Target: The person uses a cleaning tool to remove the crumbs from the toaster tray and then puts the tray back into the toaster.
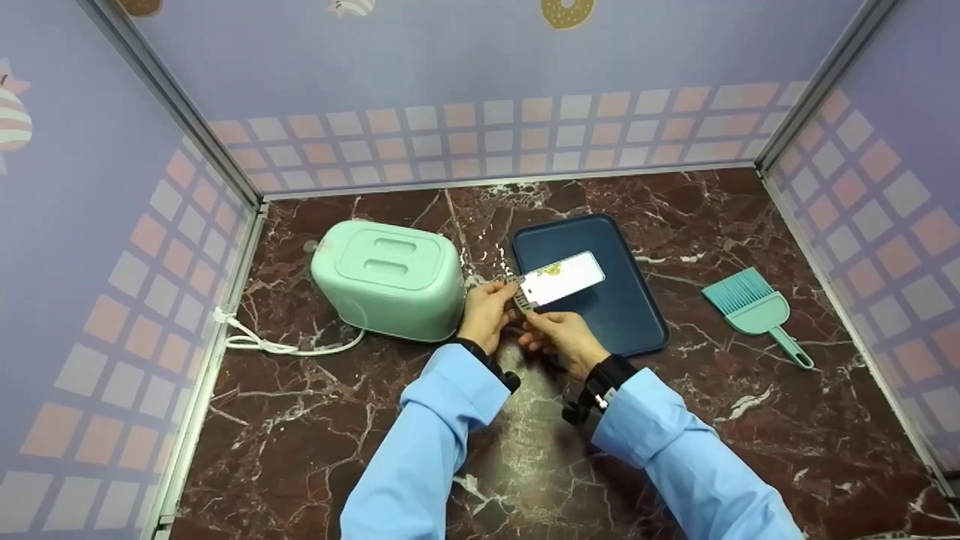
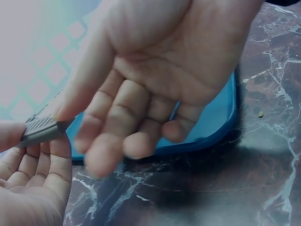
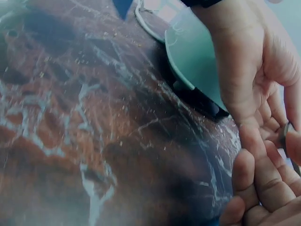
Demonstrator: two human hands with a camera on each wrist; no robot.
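Both hands hold a flat white crumb tray [image 1: 571, 276] with a little heap of yellowish crumbs [image 1: 553, 268] on it. My left hand [image 1: 485, 309] pinches one end of its dark ribbed handle [image 2: 43, 127], and my right hand [image 1: 562, 336] pinches the other end. The white plate points away to the right, over the dark blue tray [image 1: 637, 319]. Just left of my left hand stands a mint-green toaster [image 1: 390, 289]. In the right wrist view, its dark base edge [image 3: 207, 104] shows near my hands.
A mint-green brush [image 1: 757, 311] lies right of the blue tray. The toaster's white cord [image 1: 300, 351] runs to the left wall. Small crumbs are scattered on the marbled tabletop [image 1: 300, 450]. Patterned walls [image 1: 487, 75] enclose the table at the back and both sides.
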